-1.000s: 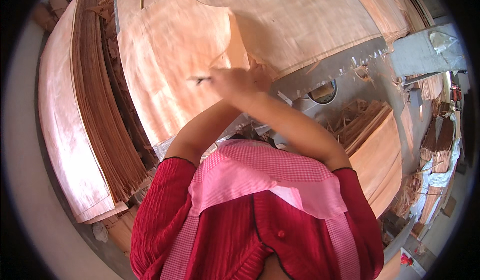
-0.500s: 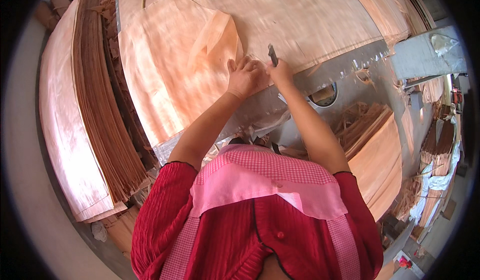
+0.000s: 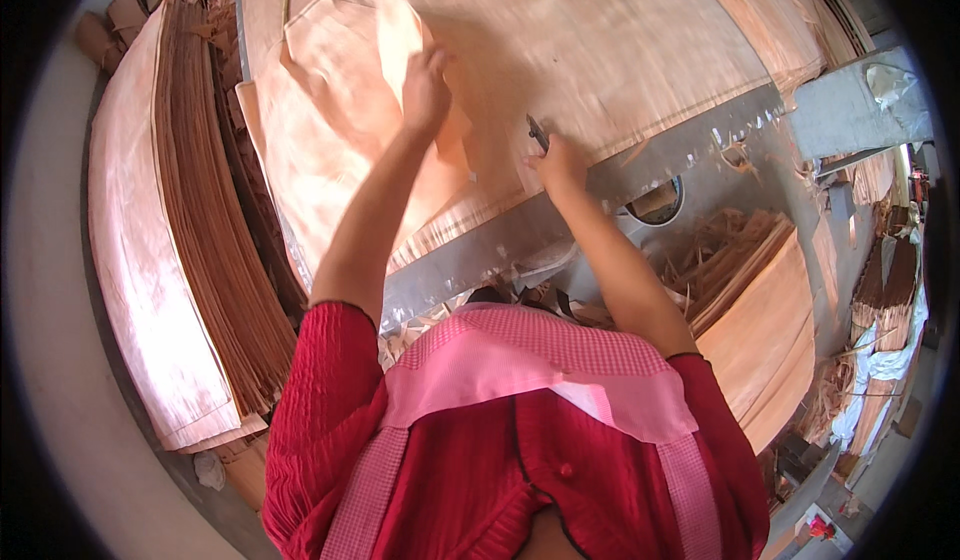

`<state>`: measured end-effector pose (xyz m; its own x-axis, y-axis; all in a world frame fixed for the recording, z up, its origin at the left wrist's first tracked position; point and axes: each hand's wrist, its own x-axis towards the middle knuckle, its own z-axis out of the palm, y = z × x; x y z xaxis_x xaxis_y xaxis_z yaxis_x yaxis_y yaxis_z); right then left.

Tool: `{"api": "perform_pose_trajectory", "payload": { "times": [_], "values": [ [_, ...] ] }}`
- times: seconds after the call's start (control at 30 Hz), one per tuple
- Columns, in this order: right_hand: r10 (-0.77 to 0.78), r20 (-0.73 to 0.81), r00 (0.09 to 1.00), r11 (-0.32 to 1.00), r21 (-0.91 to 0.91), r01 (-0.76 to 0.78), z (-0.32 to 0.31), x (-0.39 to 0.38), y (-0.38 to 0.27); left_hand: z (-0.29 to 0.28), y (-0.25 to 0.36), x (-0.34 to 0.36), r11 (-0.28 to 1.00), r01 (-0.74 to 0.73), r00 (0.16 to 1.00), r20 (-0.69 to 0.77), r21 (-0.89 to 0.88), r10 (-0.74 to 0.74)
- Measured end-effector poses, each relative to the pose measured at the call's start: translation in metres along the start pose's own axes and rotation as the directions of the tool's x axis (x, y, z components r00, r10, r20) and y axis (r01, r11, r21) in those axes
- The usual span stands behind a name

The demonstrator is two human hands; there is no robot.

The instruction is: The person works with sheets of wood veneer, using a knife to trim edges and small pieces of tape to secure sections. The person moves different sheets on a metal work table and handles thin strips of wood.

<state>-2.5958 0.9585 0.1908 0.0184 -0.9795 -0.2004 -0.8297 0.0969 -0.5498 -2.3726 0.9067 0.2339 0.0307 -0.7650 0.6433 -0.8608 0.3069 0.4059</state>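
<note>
A thin, pale orange wood veneer sheet (image 3: 335,110) lies buckled on the left part of a larger flat veneer sheet (image 3: 610,40). My left hand (image 3: 428,92) is closed on the raised edge of the buckled sheet, and part of that sheet stands up around my fingers. My right hand (image 3: 560,165) grips a dark, slim utility knife (image 3: 538,134) above the near edge of the flat veneer, with the knife pointing up and away from me. Below both forearms runs the grey table edge (image 3: 440,272).
On the left stands a tall stack of veneer sheets (image 3: 215,220). Another veneer stack (image 3: 765,330) rests below the table at right, beside scraps and a round opening (image 3: 660,203). A grey metal beam (image 3: 850,105) juts in at the far right. Small offcuts (image 3: 735,150) litter the table edge.
My left hand has moved up and away from the near edge, lifting and folding the veneer sheet. My right hand has shifted slightly nearer, and the knife now tilts more leftward.
</note>
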Motion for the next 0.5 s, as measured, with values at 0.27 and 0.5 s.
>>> {"api": "perform_pose_trajectory", "payload": {
  "times": [0.27, 0.5],
  "values": [
    [0.040, 0.003, 0.999, 0.999, 0.002, -0.040, -0.003, -0.007, -0.009, 0.024, -0.013, 0.038, 0.800, -0.448, 0.876, 0.374, 0.398, 0.305],
    [0.027, -0.017, 0.999, 0.987, -0.161, -0.030, -0.024, -0.015, 0.007, -0.027, 0.039, -0.108, 0.898, 0.140, 0.799, 0.488, 0.418, -0.351]
  ]
}}
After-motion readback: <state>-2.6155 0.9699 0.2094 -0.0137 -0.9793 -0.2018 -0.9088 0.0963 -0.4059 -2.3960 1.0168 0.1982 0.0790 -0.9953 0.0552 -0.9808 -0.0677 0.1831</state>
